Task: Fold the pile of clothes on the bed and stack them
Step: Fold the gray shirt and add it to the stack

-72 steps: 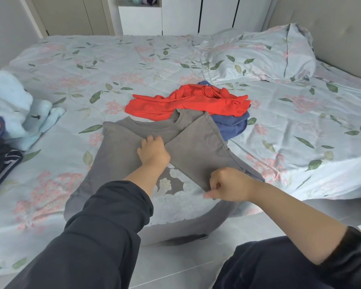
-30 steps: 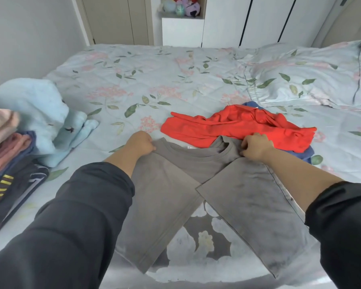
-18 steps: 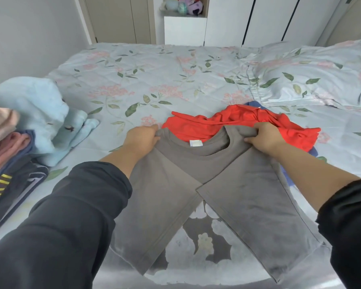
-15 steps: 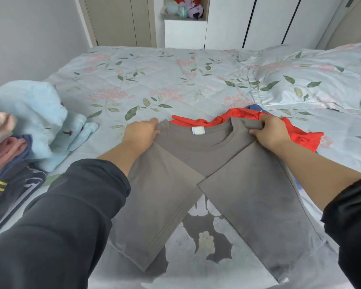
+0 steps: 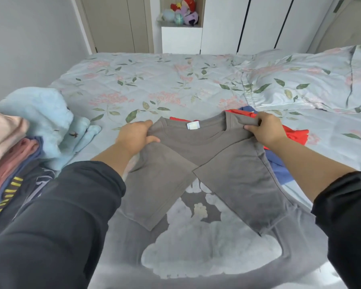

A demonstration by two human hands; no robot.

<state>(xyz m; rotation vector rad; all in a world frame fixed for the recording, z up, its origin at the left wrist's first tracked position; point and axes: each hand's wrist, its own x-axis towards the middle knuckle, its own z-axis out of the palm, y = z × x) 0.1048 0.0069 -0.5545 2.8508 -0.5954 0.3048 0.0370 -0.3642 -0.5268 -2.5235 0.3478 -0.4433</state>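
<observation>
Item: grey shirt [image 5: 196, 147], print side up, on near part of bed [image 5: 154, 80]. Position: dead ahead of person, centred btwn both arms. Long axis: runs straight away from person, collar at far end, hem end at bottom of frame; exact hem edge cannot be made out. Sleeves: both laid inward, meeting in a V over the print. Left hand [image 5: 133, 135]: shirt's left-side shoulder is gripped, thumb on top of cloth. Right hand [image 5: 265, 130]: right-side shoulder is pinched, cloth bunched btwn thumb and fingers. Hands are set wide, one per shoulder, roughly level w/ each other, collar and white label [image 5: 193, 125] between them; neither is nearer to the shirt than the other. Collar end appears raised slightly, partly covering red garment [image 5: 296, 136] and blue garment [image 5: 279, 170], both unfolded, just behind and to the right. Judgement: next move prob. a fold along the long axis, collar end brought back toward hem; both hands to be moved in step, else the fold is skewed. Stack [image 5: 13, 155] of folded clothes: at left, well apart from shirt, on the left hand's side, so a leftward carry is expected afterwards. Light-blue item [image 5: 42, 117]: touching stack, far side.
</observation>
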